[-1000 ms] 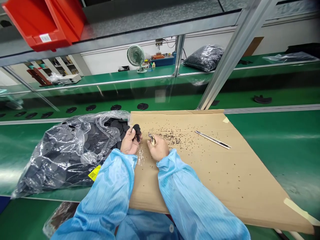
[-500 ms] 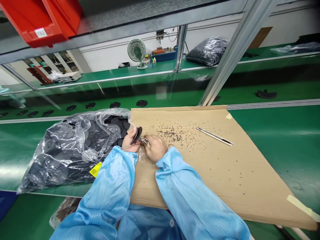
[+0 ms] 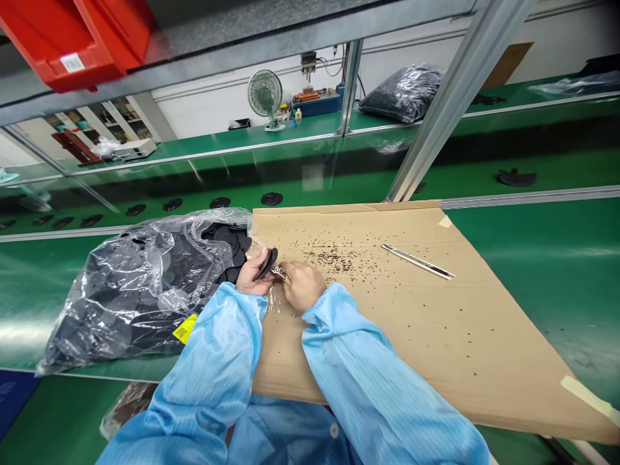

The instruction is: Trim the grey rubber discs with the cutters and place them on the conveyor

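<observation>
My left hand [image 3: 252, 276] is closed on black round flat pieces [image 3: 267, 263], held tilted on edge at the mouth of a clear plastic bag [image 3: 130, 290] full of similar black discs. Close beside it, my right hand [image 3: 304, 284] is wrapped around small metal nippers [image 3: 279, 272]. The metal jaws point left and meet the lower edge of the black pieces; my fingers cover the handles. Both hands are over the left part of a brown cardboard sheet [image 3: 378, 336]. Many tiny black bits [image 3: 336, 258] lie scattered on the cardboard, right of my right hand.
A slim metal-and-white tool, perhaps tweezers [image 3: 417, 261], lies on the cardboard at right. Behind the cardboard run a green conveyor [image 3: 310, 174] with several black stacks and a slanted metal post [image 3: 450, 110]. Overhead, a red bin [image 3: 87, 45] sits on a shelf.
The nippers' jaws have turned slightly and show more clearly against the black pieces. My hands stay in nearly the same place; the whole view has shifted a little.
</observation>
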{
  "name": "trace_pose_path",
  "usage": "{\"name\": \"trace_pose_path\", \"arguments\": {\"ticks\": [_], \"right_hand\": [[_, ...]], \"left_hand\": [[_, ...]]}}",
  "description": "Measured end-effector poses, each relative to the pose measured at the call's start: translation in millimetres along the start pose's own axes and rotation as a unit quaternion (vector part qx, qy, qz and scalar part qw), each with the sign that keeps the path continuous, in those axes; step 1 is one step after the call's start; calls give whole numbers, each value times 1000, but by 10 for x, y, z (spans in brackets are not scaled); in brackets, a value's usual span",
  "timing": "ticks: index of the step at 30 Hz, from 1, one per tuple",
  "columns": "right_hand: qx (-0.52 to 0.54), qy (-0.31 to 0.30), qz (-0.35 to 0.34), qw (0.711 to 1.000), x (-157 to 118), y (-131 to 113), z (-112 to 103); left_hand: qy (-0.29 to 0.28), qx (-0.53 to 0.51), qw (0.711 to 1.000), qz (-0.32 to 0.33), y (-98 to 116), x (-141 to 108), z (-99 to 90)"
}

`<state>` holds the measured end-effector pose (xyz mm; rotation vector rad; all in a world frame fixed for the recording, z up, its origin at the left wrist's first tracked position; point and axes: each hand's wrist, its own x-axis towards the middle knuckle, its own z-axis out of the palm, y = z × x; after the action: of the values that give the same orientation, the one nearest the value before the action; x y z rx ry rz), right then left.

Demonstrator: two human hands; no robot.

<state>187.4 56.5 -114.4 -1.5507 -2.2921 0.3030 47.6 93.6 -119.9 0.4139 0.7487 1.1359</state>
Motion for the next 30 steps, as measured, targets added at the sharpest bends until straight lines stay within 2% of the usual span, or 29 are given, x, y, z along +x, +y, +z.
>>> {"name": "trace_pose_path", "arguments": {"ticks": [6,9,11,15,17,18,20,23,24,25,26,27,30], "right_hand": [[-28,-53,24,998,16,-9,-67],[-13,-65,36,997,12,-16,-47],[21,-40,42,998,2,-20,-8],[136,65,60,987,3,-3,79],[244,118,105,957,34,25,107],[316,141,133,929,58,45,115],[483,167,180,841,113,93,118],[680,160,211,684,181,184,80],[717,147,216,646,192,219,58],[738,131,219,624,197,256,33],[745,117,220,619,196,293,8],[741,106,217,627,192,327,-14],[695,130,196,679,179,376,-62]], "left_hand": [[29,41,999,16,-29,36,-27],[19,32,999,5,-30,36,-24],[-2,-3,1000,-7,-24,24,-23],[-47,-93,995,0,-9,-25,-36],[-53,-116,992,14,-1,-55,-44],[-53,-123,991,21,5,-69,-47],[-47,-124,991,30,19,-83,-47],[-32,-106,993,37,22,-50,-36],[-22,-97,994,41,12,-23,-29],[-6,-84,995,51,-8,11,-22],[16,-65,995,69,-35,48,-14],[44,-38,994,95,-70,86,-6],[118,74,970,198,-192,176,4]]}}
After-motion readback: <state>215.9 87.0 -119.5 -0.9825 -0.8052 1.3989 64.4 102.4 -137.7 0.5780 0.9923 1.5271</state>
